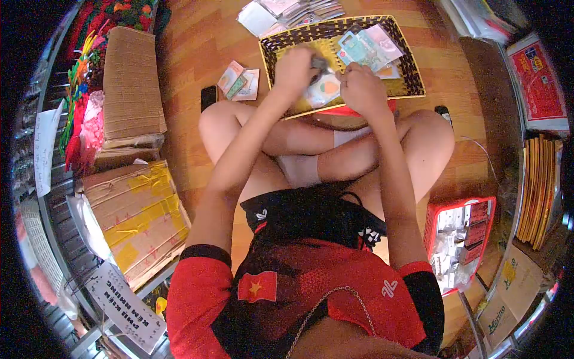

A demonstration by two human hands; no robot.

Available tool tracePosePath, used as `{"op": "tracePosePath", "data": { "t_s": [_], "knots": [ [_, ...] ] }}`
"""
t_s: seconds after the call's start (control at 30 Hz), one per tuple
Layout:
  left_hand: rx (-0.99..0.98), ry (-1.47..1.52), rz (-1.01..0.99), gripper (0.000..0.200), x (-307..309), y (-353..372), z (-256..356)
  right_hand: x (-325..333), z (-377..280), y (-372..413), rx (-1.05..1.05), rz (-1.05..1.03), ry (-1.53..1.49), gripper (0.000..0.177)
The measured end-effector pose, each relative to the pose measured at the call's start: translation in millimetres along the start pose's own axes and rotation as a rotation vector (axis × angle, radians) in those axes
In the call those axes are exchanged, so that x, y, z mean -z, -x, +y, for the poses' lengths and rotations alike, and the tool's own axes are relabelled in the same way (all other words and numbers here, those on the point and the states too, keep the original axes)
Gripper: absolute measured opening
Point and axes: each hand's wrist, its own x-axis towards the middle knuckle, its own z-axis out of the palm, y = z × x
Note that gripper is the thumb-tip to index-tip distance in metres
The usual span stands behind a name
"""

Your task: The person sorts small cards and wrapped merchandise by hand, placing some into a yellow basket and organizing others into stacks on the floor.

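I sit cross-legged on a wooden floor with a yellow woven tray (406, 75) in front of my knees. My left hand (294, 70) and my right hand (362, 88) meet over the tray, both closed on a small dark item (321, 63) between them. Below the hands lies a packaged card with an orange shape (326, 90). Several clear packets with pastel cards (369, 46) lie in the tray's right part. What the dark item is cannot be made out.
Cardboard boxes (134, 84) and a taped box (140, 218) stand at my left. A black phone (208, 96) and small packets (239, 81) lie on the floor. A red basket (460, 242) of small packets sits at my right. More packets (287, 13) lie beyond the tray.
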Motion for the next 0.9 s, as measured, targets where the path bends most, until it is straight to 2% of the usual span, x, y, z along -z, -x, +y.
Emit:
{"op": "tracePosePath", "data": {
  "t_s": [0.07,0.13,0.23,0.27,0.37,0.53,0.63,0.67,0.7,0.77,0.9],
  "knots": [
    [0.022,-0.041,-0.074,0.031,4.0,9.9,-1.2,-11.8,10.7,-6.0,0.014,0.014,-0.013,0.027],
    [0.048,-0.078,-0.146,0.029,7.7,25.2,7.1,-4.8,6.6,-2.9,0.021,0.137,-0.009,0.028],
    [-0.154,-0.005,-0.147,0.027,4.9,36.4,17.3,-5.1,6.5,-7.9,0.027,0.33,0.013,0.032],
    [-0.132,-0.001,-0.191,0.025,7.6,31.7,22.9,-5.9,7.9,-9.4,0.027,0.396,0.024,0.034],
    [-0.133,-0.038,-0.143,0.026,1.3,11.8,28.5,-9.2,10.9,-8.0,0.051,0.571,0.028,0.037],
    [-0.017,-0.128,0.007,0.033,-1.3,-6.8,1.5,-2.6,7.9,-0.7,0.046,0.5,-0.028,0.033],
    [0.052,-0.175,-0.093,0.033,6.9,15.2,4.0,-3.7,10.0,-1.1,0.067,0.49,-0.095,0.03],
    [0.053,-0.104,-0.133,0.033,11.4,23.8,12.8,-3.6,9.9,-2.0,0.077,0.489,-0.119,0.029],
    [-0.033,-0.048,-0.187,0.033,8.0,27.7,13.1,-3.0,8.8,-2.6,0.075,0.484,-0.116,0.028],
    [-0.153,-0.068,-0.153,0.035,4.9,30.4,25.3,-1.5,4.7,-3.1,0.079,0.47,-0.107,0.027],
    [-0.097,-0.023,-0.148,0.036,-4.6,1.6,24.6,1.1,3.8,-0.8,0.069,0.442,-0.09,0.027]
  ]
}}
